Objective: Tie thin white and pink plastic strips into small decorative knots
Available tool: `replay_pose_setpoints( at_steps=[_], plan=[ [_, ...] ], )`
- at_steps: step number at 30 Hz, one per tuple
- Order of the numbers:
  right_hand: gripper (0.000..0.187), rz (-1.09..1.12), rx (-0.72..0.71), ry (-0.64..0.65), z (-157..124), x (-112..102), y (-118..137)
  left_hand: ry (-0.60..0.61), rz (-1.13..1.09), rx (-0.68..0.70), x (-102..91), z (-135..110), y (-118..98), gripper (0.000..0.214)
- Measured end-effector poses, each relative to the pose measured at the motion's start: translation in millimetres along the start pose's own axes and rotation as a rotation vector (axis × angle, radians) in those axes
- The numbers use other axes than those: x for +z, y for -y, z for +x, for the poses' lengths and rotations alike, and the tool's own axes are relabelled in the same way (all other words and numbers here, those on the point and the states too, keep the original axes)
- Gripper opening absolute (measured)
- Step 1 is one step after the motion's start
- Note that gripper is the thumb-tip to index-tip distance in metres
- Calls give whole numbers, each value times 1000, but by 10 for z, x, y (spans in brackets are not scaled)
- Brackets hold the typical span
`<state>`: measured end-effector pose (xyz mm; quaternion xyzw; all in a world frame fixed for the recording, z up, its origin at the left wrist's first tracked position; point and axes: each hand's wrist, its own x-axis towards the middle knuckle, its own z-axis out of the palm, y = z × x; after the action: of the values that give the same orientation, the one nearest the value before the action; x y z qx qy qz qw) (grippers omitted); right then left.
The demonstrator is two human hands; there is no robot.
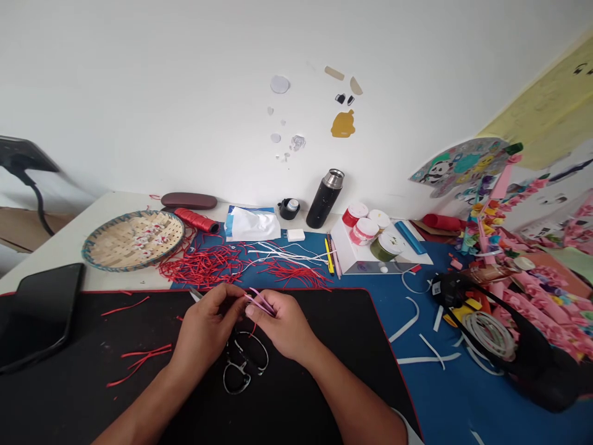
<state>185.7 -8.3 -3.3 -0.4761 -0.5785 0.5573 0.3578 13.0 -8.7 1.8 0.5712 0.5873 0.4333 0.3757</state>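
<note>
My left hand (206,324) is closed, thumb and forefinger pinching the end of a thin red cord (252,330) that hangs between the hands. My right hand (285,327) is closed around slim pink tweezers (263,301), their two prongs pointing toward my left fingertips. What sits right at the meeting point is too small to make out. Under and between my hands lie scissors (241,366) on the black mat (194,408), with looped handles nearest me and the blade tip showing beyond my left hand.
Red cord pieces (204,262) and white strips (287,252) lie behind my hands. Farther back stand a woven basket (111,247), a red thread spool (197,220), a black flask (324,201) and a white box (352,253) with ribbon rolls. A phone (41,315) is left; pink paper flowers (532,290) crowd the right.
</note>
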Motion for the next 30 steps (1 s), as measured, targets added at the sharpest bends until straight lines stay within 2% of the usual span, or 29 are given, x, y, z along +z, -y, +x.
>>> replay_pose_setpoints(
  at_steps=[4,12,19,26,30],
  plan=[
    [28,-7,-12,16,-3,-6,-1,22,-86,-56,3,6,17,24],
    [28,-45,-8,63,-30,6,19,53,-360,-210,4,62,67,48],
    [26,-68,-59,92,-39,-6,3,78,-512,-250,7,56,120,49],
    [26,-79,-64,112,-37,-11,6,63,-589,-308,5,48,108,50],
    [26,-48,-24,104,-32,-16,3,57,-554,-289,-11,51,81,50]
  ],
)
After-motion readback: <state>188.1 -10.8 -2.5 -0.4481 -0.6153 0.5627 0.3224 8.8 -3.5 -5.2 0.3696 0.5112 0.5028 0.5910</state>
